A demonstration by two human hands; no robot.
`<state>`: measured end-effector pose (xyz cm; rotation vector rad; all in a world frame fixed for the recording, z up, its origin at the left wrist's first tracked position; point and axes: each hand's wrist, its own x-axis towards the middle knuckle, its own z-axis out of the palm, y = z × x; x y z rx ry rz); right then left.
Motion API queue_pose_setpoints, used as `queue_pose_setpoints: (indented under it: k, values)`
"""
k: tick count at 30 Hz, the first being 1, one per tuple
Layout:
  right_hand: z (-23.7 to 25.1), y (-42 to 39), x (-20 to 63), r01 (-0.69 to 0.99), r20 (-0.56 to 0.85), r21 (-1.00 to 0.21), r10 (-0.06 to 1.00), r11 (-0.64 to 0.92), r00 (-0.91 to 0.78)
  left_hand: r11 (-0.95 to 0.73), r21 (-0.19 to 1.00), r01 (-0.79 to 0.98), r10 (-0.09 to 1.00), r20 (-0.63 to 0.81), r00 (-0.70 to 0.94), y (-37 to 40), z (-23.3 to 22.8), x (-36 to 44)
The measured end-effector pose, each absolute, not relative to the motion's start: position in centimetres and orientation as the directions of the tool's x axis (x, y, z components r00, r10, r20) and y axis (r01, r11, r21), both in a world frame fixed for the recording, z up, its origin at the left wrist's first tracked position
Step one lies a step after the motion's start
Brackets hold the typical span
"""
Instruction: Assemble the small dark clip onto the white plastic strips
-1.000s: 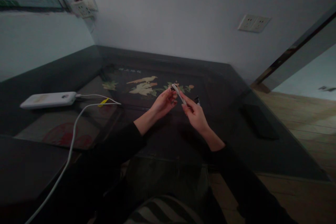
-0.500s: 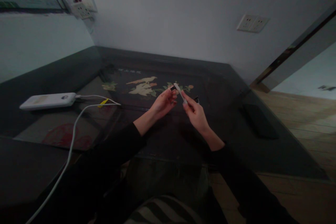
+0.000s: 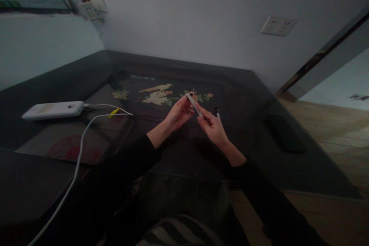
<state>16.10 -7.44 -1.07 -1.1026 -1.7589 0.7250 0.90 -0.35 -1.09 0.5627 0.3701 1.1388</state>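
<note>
A: What are the hands holding?
B: The left hand (image 3: 179,112) and right hand (image 3: 212,126) both pinch a slim white stick (image 3: 194,104) above the dark table (image 3: 288,161).
A: Anything unclear?
B: A small dark-tipped piece (image 3: 217,110) at the right hand's one o'clock; too dim to identify. The power bank (image 3: 53,109) lies at nine o'clock.

Both black-sleeved forearms reach forward and converge. The left hand (image 3: 179,112) curls with fingertips pinched together, just left of the right hand (image 3: 212,126), whose fingers close in a pinching grip.
</note>
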Motion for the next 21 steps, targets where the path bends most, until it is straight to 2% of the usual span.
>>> queue_pose_setpoints:
  k: [10,21]
  values:
    - [-1.11,-6.95,16.38,0.407,0.430,-0.791,0.888,0.457,-0.160,0.321,0.571,-0.755,0.921,-0.003,0.389,-0.31,-1.40,0.89]
    - [-1.04,-6.56,16.82,0.455,0.433,-0.785,0.898,0.421,-0.085,0.336,0.580,-0.742,0.912,-0.006,0.409,-0.47,-1.21,0.83]
